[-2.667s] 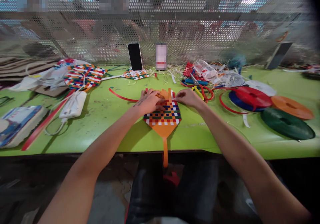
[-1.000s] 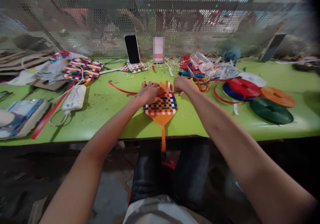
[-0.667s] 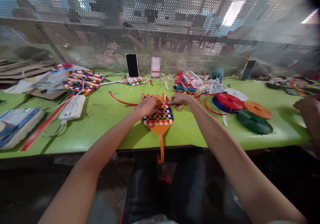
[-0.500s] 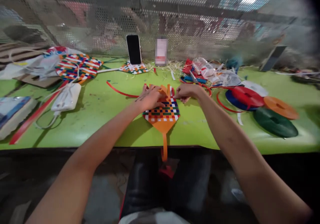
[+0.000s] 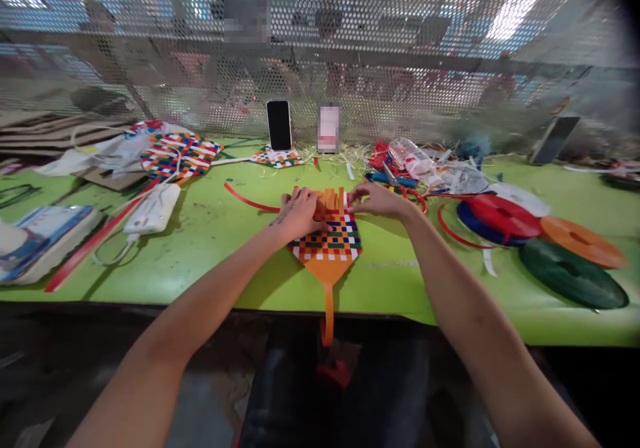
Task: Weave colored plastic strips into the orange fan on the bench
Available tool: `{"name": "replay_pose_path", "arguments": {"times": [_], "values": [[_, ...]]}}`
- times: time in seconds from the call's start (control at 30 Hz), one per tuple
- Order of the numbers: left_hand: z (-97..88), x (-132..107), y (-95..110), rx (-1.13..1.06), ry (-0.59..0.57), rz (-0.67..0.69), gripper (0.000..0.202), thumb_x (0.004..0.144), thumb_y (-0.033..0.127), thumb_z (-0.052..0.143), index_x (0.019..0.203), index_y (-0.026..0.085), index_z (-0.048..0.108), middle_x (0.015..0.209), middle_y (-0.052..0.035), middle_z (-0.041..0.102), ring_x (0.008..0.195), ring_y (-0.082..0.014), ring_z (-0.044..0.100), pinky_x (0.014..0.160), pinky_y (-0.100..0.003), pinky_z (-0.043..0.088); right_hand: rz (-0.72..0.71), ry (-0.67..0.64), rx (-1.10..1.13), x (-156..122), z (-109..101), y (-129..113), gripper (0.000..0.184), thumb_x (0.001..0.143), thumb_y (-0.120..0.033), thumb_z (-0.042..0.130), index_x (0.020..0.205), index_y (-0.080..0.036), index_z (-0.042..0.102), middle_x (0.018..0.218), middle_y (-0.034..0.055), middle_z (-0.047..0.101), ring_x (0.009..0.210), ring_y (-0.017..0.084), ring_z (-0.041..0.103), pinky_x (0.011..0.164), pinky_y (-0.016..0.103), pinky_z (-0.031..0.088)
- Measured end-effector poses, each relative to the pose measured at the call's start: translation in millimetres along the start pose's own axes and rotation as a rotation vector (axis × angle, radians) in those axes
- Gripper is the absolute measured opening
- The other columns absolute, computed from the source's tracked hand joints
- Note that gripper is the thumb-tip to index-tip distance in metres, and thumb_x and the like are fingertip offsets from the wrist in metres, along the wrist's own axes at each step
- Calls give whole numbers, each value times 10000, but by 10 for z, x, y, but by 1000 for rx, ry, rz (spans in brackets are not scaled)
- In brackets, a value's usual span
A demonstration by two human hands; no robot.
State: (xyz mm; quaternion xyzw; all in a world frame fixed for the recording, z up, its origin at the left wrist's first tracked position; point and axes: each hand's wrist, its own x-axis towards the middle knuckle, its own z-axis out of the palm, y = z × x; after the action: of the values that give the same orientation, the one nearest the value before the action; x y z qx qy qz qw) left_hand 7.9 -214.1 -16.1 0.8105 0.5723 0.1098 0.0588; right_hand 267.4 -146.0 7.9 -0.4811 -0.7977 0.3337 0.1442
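Note:
A woven fan (image 5: 327, 245) of orange, red, green, blue and white strips lies on the green table (image 5: 225, 248), its orange handle hanging over the front edge. My left hand (image 5: 299, 212) rests on the fan's upper left with fingers curled over the loose orange strip ends. My right hand (image 5: 379, 199) sits at the fan's upper right edge, fingers pinched on a strip end there. A loose red strip (image 5: 245, 199) curves away to the left of my left hand.
Coils of red (image 5: 503, 207), orange (image 5: 583, 240) and dark green (image 5: 573, 273) strip lie to the right. Scissors (image 5: 400, 183) are behind my right hand. Finished woven fans (image 5: 180, 155), a white power bank (image 5: 153, 211) and a propped phone (image 5: 279, 125) stand left and back, before a perforated screen.
The camera has swung about; both hands have stayed at the fan's top edge, with the right hand shifting slightly along the strip ends.

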Motion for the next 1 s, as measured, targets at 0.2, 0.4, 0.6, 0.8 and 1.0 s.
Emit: {"name": "replay_pose_path", "arguments": {"times": [0.2, 0.4, 0.6, 0.8, 1.0], "values": [[-10, -15, -6, -8, -12, -26, 669, 856, 789, 736, 1174, 201, 735, 1332, -170, 592, 1344, -406, 472, 1108, -539, 381, -111, 17, -30, 62, -2, 39, 175, 846, -342, 818, 956, -206, 823, 1082, 84, 829, 982, 244, 738, 909, 342, 551], [-28, -20, 13, 43, 1, -46, 752, 865, 837, 684, 1218, 174, 716, 1356, -195, 602, 1342, -404, 473, 1091, -535, 377, -94, -46, -200, 118, 128, 117, 135, 773, -239, 867, 901, -214, 834, 974, 35, 829, 880, 199, 731, 822, 285, 522], [8, -15, 6, 57, 18, -28, 658, 875, 804, 704, 1150, 207, 738, 1314, -169, 656, 1344, -403, 483, 1096, -532, 359, -84, -12, -250, 110, 162, 50, 86, 768, -218, 862, 847, -220, 828, 928, 25, 821, 860, 195, 724, 805, 281, 505], [6, -7, -13, 30, 18, -15, 668, 857, 815, 714, 1136, 207, 734, 1322, -164, 650, 1333, -400, 490, 1076, -532, 374, -82, -17, -259, 82, 171, 3, 106, 765, -159, 832, 851, -203, 788, 931, 35, 811, 854, 200, 711, 802, 293, 507], [13, 19, -15, -42, -15, -7, 544, 871, 756, 744, 1081, 255, 760, 1340, -128, 657, 1369, -387, 481, 1100, -539, 376, -65, 0, -259, 97, 193, 8, 143, 751, -145, 831, 844, -199, 736, 955, 42, 798, 873, 202, 704, 804, 291, 507]]}}
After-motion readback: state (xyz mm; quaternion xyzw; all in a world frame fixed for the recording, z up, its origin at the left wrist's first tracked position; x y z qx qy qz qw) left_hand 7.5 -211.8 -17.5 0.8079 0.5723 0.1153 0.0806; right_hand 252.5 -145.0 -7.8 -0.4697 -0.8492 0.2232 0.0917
